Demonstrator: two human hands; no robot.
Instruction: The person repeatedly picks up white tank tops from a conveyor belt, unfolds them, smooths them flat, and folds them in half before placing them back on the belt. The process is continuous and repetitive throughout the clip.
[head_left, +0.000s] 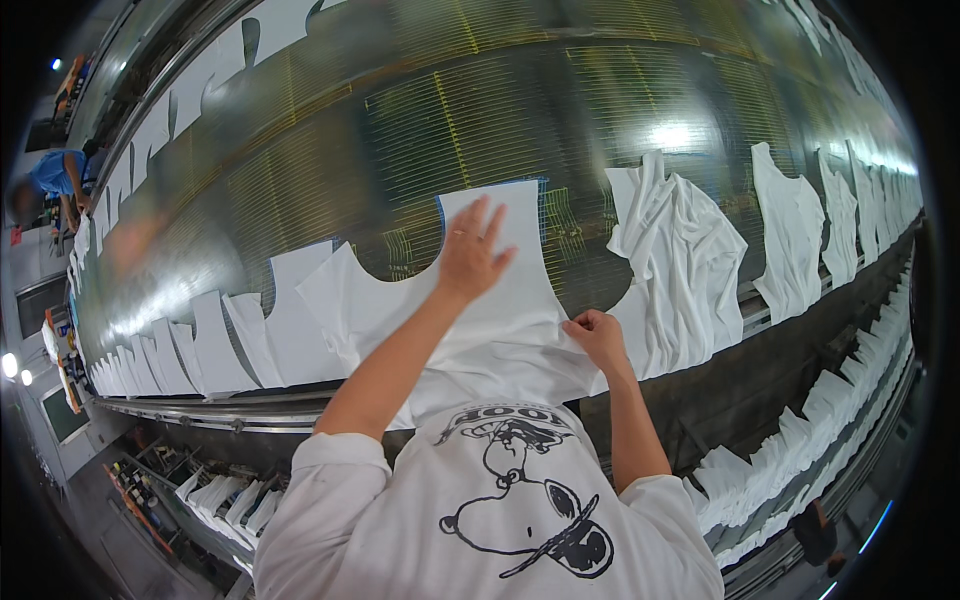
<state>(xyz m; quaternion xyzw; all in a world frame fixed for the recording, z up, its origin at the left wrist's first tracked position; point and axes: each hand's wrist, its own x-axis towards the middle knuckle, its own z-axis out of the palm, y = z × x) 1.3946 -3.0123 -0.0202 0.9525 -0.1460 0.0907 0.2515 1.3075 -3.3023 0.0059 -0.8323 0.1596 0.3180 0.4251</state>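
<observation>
My left hand (474, 253), fingers apart, lies palm down on the upper part of a cut white fabric panel (517, 232). The panel's top follows blue outline marks on the dark printing table (420, 142); its lower part is wrinkled and hangs at the table edge near my body. With thumb and fingers my right hand (598, 337) pinches the panel's right side, below the curved cutout. Right of that hand, a crumpled white fabric piece (679, 262) lies in loose folds. To the left, a flatter white panel (300, 300) partly meets the one under my hands.
Yellow ruled lines cover the tabletop. White panels (787, 232) line the near edge on both sides, with more along the far edge (217, 67). A metal rail (285, 416) runs below. Behind me hang white pieces (795, 442). A person in blue (60, 176) stands far left.
</observation>
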